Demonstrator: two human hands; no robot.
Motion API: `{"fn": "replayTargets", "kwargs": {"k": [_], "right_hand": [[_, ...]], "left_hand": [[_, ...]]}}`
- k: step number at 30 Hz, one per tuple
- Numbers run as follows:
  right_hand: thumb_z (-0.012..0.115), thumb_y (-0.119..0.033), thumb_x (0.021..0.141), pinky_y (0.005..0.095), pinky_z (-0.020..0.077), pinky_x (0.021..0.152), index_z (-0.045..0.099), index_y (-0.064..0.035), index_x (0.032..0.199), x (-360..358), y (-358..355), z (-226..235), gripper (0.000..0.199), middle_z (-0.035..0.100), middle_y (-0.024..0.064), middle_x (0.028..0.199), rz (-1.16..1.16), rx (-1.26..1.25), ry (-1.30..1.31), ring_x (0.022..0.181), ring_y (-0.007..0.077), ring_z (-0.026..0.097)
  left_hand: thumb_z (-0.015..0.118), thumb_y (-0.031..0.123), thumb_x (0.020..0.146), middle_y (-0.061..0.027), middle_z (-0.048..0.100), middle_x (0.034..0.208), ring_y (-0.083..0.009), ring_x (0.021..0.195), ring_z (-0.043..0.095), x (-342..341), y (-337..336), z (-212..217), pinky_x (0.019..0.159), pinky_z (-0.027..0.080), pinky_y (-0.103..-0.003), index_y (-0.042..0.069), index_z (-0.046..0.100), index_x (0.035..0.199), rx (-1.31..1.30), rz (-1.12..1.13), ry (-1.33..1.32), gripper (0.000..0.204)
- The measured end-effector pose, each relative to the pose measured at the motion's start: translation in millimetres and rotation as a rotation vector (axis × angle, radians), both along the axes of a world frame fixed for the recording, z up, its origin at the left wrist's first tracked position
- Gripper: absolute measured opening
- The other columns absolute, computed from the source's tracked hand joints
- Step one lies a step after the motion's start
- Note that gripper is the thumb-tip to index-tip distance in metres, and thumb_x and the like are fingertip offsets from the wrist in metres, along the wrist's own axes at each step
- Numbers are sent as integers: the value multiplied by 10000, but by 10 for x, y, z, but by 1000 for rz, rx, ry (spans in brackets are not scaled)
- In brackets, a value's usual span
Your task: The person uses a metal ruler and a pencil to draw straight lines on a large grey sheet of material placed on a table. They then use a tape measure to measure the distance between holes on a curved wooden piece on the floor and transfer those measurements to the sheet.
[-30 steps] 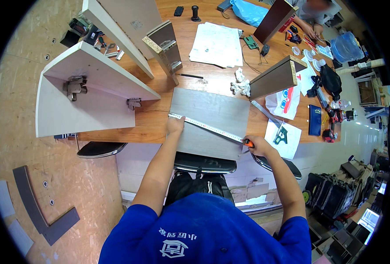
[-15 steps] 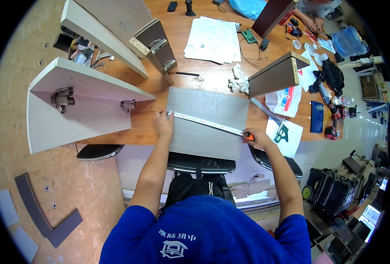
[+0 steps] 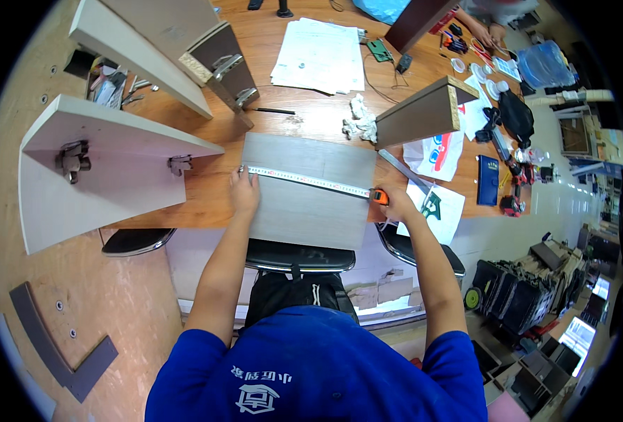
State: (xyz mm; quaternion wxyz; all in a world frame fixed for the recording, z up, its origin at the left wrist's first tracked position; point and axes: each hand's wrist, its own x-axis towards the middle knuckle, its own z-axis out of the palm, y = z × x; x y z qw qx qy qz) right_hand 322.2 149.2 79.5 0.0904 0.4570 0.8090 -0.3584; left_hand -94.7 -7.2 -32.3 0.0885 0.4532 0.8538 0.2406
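Note:
A grey rectangular board [image 3: 304,221] lies flat on the wooden table, its near edge over a black chair seat. Across it stretches a white tape measure blade [image 3: 311,181], slanting slightly nearer toward the right. At the board's left edge, my left hand [image 3: 244,195] pinches the blade's end; the fingertips partly hide the hook. My right hand [image 3: 399,205] is closed around the orange and black tape measure case [image 3: 379,197] at the board's right edge. Just right of that hand, a green and silver combination square [image 3: 431,204] rests on white paper.
Hinged pale panels [image 3: 107,169] stand at the left. A brown board assembly [image 3: 417,116] stands upright at the right, beside crumpled white tissue [image 3: 359,121]. Paper sheets [image 3: 318,56] and a black pencil [image 3: 273,111] lie beyond the board. Another person's hands [image 3: 491,34] are at the far right.
The view has shifted, so everything sits farther left. Both hands have slid the stretched tape slightly toward the board's far edge, keeping hold of it.

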Motion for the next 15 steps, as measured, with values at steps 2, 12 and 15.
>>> {"fn": "replayTargets", "kwargs": {"k": [2, 12, 15], "right_hand": [[652, -61, 710, 434, 511, 899, 644, -51, 1169, 47, -27, -23, 459, 673, 211, 1078, 12, 70, 46, 997, 407, 638], [683, -89, 749, 458, 497, 922, 632, -85, 1187, 132, 48, -249, 441, 665, 201, 1107, -111, 223, 97, 1040, 408, 618], [702, -113, 761, 470, 490, 913, 635, -89, 1175, 122, 97, -280, 420, 663, 207, 1086, -76, 270, 127, 1026, 418, 610]], "left_hand": [[647, 256, 934, -204, 547, 1291, -379, 1205, 509, 26, 14, 6, 1013, 432, -459, -21, 631, 1244, -7, 3, -32, 416], [692, 221, 903, -198, 646, 1123, -383, 1066, 588, -118, 241, 45, 960, 464, -443, -2, 647, 1167, 26, 122, -231, 348], [703, 217, 898, -201, 653, 1123, -376, 1084, 600, -225, 233, -113, 957, 468, -454, 13, 626, 1176, 57, 215, -326, 353]]}}
